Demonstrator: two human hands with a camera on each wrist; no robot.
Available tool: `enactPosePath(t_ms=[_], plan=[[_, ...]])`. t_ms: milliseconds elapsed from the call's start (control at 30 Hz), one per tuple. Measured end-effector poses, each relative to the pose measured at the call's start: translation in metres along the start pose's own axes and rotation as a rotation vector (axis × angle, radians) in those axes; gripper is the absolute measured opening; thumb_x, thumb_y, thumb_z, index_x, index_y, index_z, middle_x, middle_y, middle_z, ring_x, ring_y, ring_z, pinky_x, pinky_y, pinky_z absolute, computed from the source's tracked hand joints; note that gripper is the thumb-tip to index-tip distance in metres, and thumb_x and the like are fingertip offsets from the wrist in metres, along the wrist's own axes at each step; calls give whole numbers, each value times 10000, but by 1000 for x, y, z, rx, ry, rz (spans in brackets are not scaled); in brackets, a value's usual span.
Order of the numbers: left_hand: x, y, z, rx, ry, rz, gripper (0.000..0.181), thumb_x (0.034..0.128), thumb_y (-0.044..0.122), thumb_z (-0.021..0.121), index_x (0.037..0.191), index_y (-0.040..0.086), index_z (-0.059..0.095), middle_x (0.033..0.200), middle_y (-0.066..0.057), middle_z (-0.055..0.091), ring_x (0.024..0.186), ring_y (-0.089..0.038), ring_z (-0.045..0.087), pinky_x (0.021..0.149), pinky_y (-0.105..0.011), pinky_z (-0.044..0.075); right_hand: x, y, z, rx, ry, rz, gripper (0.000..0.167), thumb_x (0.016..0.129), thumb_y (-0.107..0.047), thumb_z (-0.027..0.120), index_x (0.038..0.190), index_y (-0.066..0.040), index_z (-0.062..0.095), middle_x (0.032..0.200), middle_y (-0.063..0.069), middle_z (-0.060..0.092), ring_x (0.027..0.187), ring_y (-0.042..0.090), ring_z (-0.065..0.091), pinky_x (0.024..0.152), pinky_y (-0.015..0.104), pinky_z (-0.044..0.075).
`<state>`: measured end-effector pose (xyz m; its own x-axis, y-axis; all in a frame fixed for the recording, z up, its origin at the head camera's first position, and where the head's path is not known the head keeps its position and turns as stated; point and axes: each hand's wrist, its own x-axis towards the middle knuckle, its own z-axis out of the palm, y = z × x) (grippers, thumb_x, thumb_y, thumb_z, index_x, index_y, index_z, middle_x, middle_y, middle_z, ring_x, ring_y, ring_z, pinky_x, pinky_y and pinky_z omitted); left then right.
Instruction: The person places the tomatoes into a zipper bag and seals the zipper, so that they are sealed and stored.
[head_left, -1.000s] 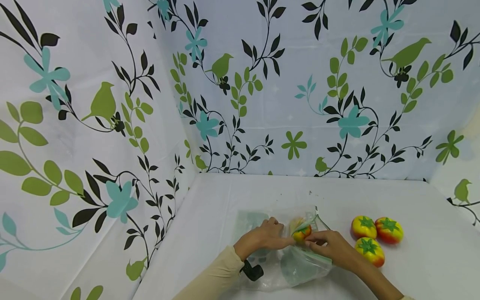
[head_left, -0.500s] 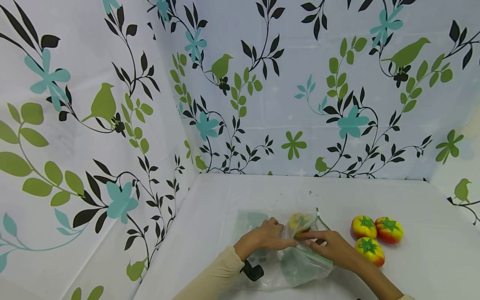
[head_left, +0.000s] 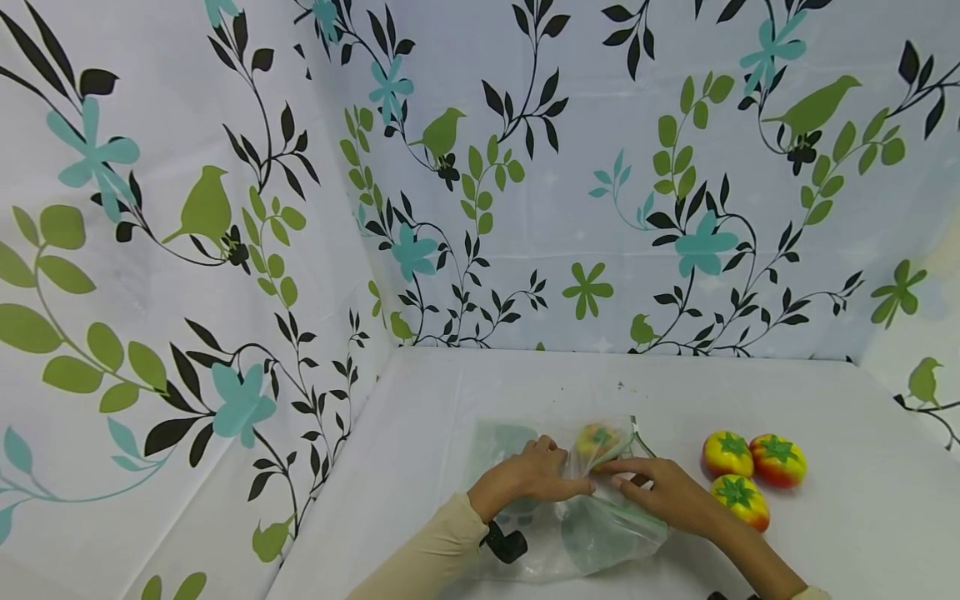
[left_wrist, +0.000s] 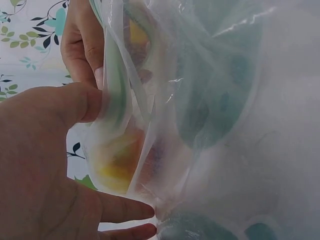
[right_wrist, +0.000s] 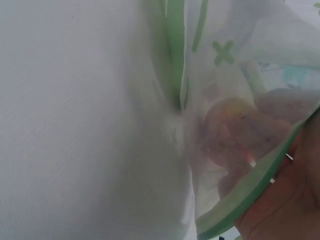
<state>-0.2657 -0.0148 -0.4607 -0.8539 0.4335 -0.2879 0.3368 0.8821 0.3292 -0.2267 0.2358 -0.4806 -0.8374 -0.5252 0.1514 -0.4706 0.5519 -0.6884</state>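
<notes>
A clear zip bag [head_left: 611,542] with a green-edged mouth lies on the table. Inside it, just within the mouth, sits a yellow-red toy tomato [head_left: 596,439], blurred by the film. My left hand [head_left: 528,475] rests on the bag with fairly straight fingers; its thumb touches the lip beside the green zip strip [left_wrist: 116,100]. My right hand [head_left: 660,492] is at the mouth, thumb and fingers on either side of the lip. Some of its fingers [right_wrist: 272,107] show through the film near the tomato. Past the right hand, three more toy tomatoes [head_left: 738,497] stand grouped.
The white table [head_left: 847,433] meets a patterned cloth backdrop [head_left: 480,250] at the back and left. A black wrist camera [head_left: 506,542] on the left wrist sits over the bag.
The toy tomato has gone from the bag's mouth, under the right fingers, farther in beneath the film. The right fingers have shifted slightly to the lip. The left hand has stayed in place.
</notes>
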Motion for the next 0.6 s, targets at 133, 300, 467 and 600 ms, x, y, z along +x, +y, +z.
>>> enactPosePath(t_ms=[133, 300, 467, 600], plan=[[1, -1, 0, -11, -3, -2, 828, 930, 769, 543, 1551, 222, 528, 1528, -31, 468, 1405, -274, 463, 1038, -545, 488, 0, 0, -1, 4, -8, 2, 326, 1066, -239, 638, 1369, -143, 709, 1321, 109, 725, 939, 78, 701, 786, 259, 570], [2, -1, 1, -11, -2, -9, 833, 924, 773, 550, 1551, 224, 530, 1518, -31, 476, 1396, -271, 471, 1035, -545, 492, -1, 0, -3, 5, -5, 9, 325, 1049, -233, 663, 1359, -149, 716, 1300, 108, 734, 921, 62, 696, 773, 253, 566], [0, -1, 0, -6, -1, -15, 842, 926, 778, 547, 1556, 220, 524, 1523, -33, 475, 1398, -270, 471, 1038, -547, 493, -2, 2, -5, 2, -5, 20, 327, 1041, -230, 675, 1356, -153, 716, 1308, 108, 732, 911, 52, 690, 773, 249, 566], [0, 0, 0, -10, -2, -10, 839, 927, 773, 548, 1555, 217, 524, 1522, -30, 473, 1395, -265, 469, 1040, -543, 491, -3, 4, -7, 10, -4, 22, 326, 1035, -215, 679, 1353, -147, 713, 1316, 114, 729, 907, 49, 692, 773, 241, 567]])
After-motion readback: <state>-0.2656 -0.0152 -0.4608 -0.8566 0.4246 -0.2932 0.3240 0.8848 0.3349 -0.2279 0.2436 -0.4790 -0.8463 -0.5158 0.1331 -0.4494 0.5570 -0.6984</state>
